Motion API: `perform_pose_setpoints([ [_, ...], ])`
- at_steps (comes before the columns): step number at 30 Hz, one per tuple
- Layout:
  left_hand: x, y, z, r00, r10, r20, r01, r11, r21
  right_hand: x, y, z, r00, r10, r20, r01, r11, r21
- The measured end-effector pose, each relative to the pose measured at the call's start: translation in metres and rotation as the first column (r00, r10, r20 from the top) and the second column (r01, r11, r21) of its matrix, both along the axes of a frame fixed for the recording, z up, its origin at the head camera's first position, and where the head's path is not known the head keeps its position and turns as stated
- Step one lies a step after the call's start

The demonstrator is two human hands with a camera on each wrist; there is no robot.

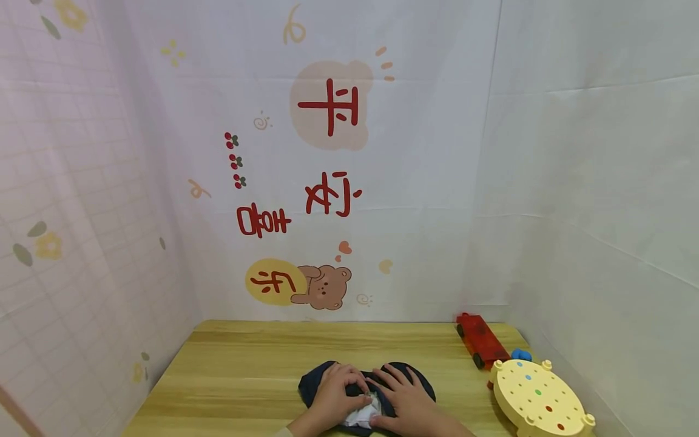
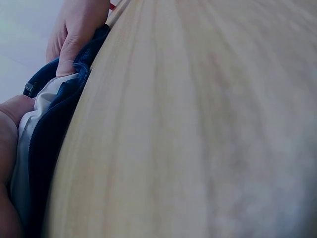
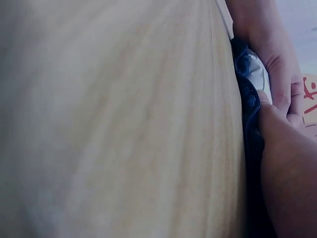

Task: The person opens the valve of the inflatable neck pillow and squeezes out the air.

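Note:
A dark navy cloth item (image 1: 315, 380) with two rounded ends and a white inner part (image 1: 361, 415) lies near the front of the table; its exact kind is unclear. A zipper edge (image 3: 251, 88) runs along its opening. My left hand (image 1: 334, 397) is on its left side, fingers bent, thumb and fingertips pinching at the upper edge of the white part. My right hand (image 1: 406, 400) rests on its right side with fingers spread over the dark cloth and the thumb on the white part. In the left wrist view, a small dark fitting (image 2: 28, 89) sits beside my left thumb.
On the right of the wooden table (image 1: 235, 370) stands a round yellow pegged board (image 1: 537, 394) with coloured dots. Behind it are a red toy car (image 1: 482, 340) and a small blue object (image 1: 521, 354). Printed cloth walls (image 1: 426, 182) enclose the back and sides.

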State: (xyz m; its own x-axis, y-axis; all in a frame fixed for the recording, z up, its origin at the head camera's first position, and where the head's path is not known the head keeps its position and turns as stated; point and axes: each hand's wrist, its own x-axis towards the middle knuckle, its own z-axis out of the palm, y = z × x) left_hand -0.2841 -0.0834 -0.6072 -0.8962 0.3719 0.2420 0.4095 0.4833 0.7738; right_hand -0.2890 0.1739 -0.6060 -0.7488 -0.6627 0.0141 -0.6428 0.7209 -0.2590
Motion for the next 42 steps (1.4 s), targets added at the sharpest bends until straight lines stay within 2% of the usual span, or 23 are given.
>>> perform_pose_setpoints([
  [7, 0.002, 0.001, -0.001, 1.000, -0.012, 0.012, 0.012, 1.000, 0.013, -0.001, 0.001, -0.004, 1.000, 0.007, 0.026, -0.007, 1.000, 0.003],
  [14, 0.003, 0.001, -0.004, 1.000, -0.016, 0.022, 0.016, 1.000, 0.017, -0.005, 0.004, -0.015, 1.000, 0.017, 0.003, -0.017, 1.000, -0.022],
  [23, 0.003, 0.002, -0.005, 1.000, -0.011, -0.002, 0.011, 1.000, 0.004, 0.004, -0.001, -0.002, 0.999, 0.016, -0.032, -0.015, 1.000, 0.021],
  [42, 0.001, 0.004, -0.002, 0.999, 0.008, -0.033, -0.009, 1.000, -0.026, 0.001, -0.001, -0.002, 1.000, 0.001, -0.026, -0.001, 1.000, 0.026],
])
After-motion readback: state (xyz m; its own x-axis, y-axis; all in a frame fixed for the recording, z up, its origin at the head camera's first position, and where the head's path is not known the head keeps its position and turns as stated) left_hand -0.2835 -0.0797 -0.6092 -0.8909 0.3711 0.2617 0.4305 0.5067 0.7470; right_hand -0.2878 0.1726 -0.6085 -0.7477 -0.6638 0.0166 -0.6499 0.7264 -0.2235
